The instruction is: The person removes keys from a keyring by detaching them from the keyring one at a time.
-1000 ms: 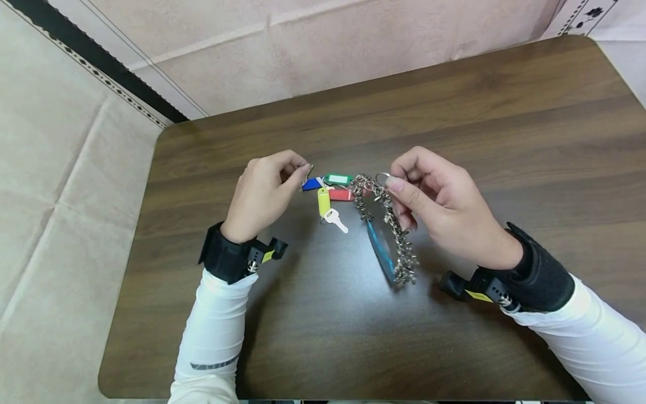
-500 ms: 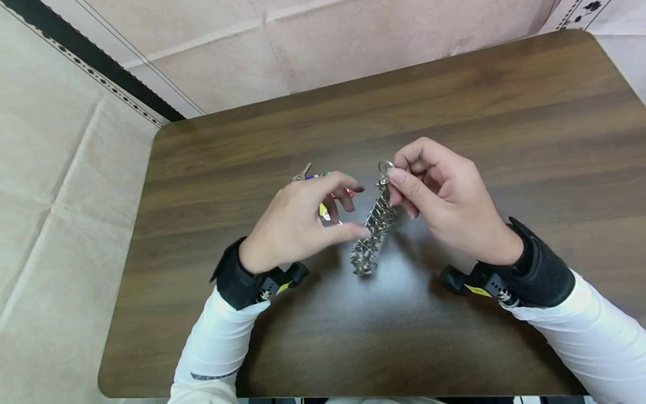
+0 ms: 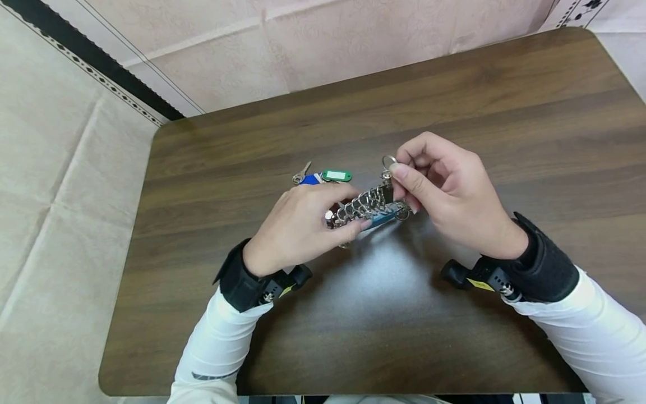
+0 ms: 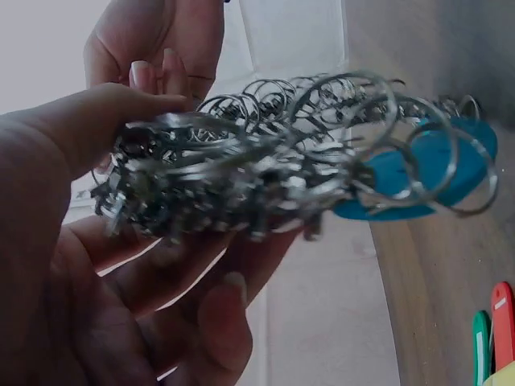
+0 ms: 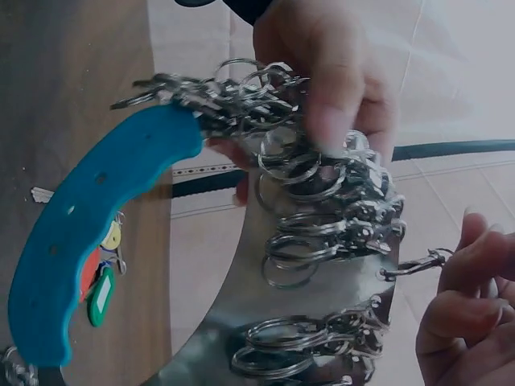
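Observation:
A curved metal key carrier with a blue handle is lined with several snap hooks and split rings. My left hand grips it over the bunched hooks, thumb on one side and fingers below. The carrier is held above the table, and its handle faces the front in the head view. Between thumb and fingertips, my right hand pinches a split ring at the carrier's upper end. The right wrist view shows that ring's snap hook stretched out from the plate's edge.
Behind my left hand, a key with a blue tag lies on the wooden table beside a green tag. Red and yellow tags lie near it. A cloth-covered wall borders the table's back.
My left hand let go of the key by the tags, moved right and took hold of the carrier. The carrier's hanging end has swung up. The right hand keeps pinching the ring, slightly higher.

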`<action>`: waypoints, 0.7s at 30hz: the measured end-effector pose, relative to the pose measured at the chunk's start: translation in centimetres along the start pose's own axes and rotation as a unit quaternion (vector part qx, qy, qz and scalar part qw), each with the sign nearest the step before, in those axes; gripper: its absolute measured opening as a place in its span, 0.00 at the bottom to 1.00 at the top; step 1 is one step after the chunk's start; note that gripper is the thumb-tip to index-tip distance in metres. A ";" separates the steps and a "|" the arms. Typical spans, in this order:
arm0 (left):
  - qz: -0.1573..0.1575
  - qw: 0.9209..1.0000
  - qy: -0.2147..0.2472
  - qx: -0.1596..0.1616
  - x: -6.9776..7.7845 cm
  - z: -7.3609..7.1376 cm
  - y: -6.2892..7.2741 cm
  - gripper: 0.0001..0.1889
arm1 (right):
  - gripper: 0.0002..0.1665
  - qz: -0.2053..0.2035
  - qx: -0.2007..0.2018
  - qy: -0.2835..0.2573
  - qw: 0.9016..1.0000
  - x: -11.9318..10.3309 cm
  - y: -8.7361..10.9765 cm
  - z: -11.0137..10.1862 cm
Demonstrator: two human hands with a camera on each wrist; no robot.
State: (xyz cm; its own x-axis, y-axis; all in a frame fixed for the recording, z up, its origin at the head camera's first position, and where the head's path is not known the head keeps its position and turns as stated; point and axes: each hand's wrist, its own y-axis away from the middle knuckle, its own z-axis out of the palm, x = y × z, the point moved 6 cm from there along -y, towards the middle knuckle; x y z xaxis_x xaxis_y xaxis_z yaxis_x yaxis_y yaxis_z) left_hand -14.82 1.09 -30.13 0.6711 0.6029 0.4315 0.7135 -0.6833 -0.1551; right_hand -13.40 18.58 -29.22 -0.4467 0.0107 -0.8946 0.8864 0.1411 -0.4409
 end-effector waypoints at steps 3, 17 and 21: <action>-0.002 1.000 -0.010 -0.015 -0.1 0.3 -0.1 0.10 | 0.04 0.005 -0.007 0.003 1.000 0.0 0.0 0.0; 0.021 0.998 0.006 0.051 -1.0 0.1 -0.6 0.12 | 0.04 0.016 -0.038 0.136 0.990 0.1 -1.2 -2.5; 0.023 0.997 0.016 0.075 -1.5 0.1 -0.6 0.10 | 0.05 0.059 -0.076 0.181 0.979 1.1 -1.6 -2.7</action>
State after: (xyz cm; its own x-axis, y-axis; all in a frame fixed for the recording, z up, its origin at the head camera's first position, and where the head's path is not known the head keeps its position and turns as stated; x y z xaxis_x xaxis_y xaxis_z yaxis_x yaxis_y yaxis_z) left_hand -16.22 0.67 -30.76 0.6986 0.5578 0.4481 0.7061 -0.6387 -0.3058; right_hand -15.61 21.04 -29.30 -0.3809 0.3812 -0.8424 0.9181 0.2639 -0.2957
